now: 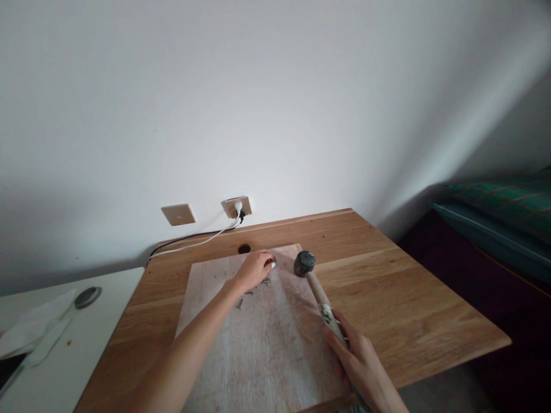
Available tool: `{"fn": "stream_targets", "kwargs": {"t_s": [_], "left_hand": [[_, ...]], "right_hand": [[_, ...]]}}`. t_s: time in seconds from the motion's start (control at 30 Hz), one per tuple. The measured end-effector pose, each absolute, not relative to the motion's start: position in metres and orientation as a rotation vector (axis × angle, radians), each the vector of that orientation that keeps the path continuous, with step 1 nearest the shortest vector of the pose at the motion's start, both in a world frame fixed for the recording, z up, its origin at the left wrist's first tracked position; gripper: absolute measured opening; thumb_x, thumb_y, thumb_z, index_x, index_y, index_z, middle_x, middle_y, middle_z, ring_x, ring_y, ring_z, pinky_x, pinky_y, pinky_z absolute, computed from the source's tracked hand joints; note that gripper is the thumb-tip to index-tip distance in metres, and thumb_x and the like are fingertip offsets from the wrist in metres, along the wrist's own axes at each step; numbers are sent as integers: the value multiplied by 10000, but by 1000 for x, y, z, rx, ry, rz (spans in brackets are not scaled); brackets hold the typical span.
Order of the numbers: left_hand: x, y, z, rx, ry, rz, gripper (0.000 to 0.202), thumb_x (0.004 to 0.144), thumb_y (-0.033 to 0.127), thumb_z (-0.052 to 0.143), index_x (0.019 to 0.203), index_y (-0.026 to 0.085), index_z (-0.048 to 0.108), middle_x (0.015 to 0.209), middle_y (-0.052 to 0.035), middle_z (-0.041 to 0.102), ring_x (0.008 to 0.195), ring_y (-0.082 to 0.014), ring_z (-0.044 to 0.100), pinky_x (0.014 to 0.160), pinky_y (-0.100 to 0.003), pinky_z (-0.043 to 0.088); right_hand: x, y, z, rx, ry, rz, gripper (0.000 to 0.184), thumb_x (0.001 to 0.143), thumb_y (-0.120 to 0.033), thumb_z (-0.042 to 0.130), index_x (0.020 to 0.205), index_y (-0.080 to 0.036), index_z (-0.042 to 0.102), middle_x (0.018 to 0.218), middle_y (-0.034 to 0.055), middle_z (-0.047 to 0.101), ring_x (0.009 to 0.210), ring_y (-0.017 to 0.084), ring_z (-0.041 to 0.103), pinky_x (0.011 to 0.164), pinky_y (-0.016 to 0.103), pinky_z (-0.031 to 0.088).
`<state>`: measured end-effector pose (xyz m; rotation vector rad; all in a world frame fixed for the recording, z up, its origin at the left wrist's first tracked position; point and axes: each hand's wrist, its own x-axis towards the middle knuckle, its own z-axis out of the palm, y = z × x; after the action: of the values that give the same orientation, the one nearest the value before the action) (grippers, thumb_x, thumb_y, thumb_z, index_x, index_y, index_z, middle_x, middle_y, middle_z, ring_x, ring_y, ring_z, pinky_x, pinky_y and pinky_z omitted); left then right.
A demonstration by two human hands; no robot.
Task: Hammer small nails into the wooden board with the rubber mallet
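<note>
My right hand (355, 347) is wrapped round the pale handle of a rubber mallet (305, 263), whose dark head is raised over the board's right edge. My left hand (257, 267) rests at the far part of a whitish wooden board (241, 355), its fingertips pinched together. A small white bit shows at those fingertips, too small to name. Close below the left hand lie several loose metal screws or nails (240, 303) on the board. Small dark holes or nail points dot the board's far end.
Under the board is a wooden tabletop (413, 298) with a cable hole (244, 248). A plugged wall socket (236, 207) trails white and black cables. To the left, a white surface (99, 338) carries a tape roll (88, 297) and papers. Bedding (508, 229) is at the right.
</note>
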<state>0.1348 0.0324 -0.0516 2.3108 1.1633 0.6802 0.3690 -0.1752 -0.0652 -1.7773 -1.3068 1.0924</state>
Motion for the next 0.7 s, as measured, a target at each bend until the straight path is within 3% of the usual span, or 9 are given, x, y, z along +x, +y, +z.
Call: {"fn": "stream_targets", "kwargs": {"t_s": [0.1,0.2,0.5,0.7], "left_hand": [[138,31,-55,2294,1162,725,191,880,74,612,898,163,780,943,-76,735,921,-216,685,906,-321,498],[139,30,-60,2239,1178,781,174,858,76,631,897,154,782,903,-63,714,842,-192,672,830,-299,508],[136,34,-69,2074,1142,865,202,762,17,647,834,141,789,780,-32,728,711,-152,652,720,-263,499],[136,33,-72,1946,1139,923,405,738,14,616,1102,135,744,888,-37,772,687,-130,654,668,-239,508]], "right_hand": [[370,-174,-64,-1771,-1346,1065,827,871,-670,454,1386,-34,570,472,-59,552,420,204,594,443,274,437],[372,-170,-59,-1744,-1407,1088,756,893,-651,439,1341,-61,592,491,-50,582,408,191,589,423,262,427],[361,-157,-42,-1675,-1396,1101,614,922,-680,469,1168,-135,608,453,-99,474,375,141,495,390,221,394],[346,-139,-35,-1571,-1453,1151,485,957,-632,483,1104,-181,582,492,-115,458,350,114,476,354,191,351]]}}
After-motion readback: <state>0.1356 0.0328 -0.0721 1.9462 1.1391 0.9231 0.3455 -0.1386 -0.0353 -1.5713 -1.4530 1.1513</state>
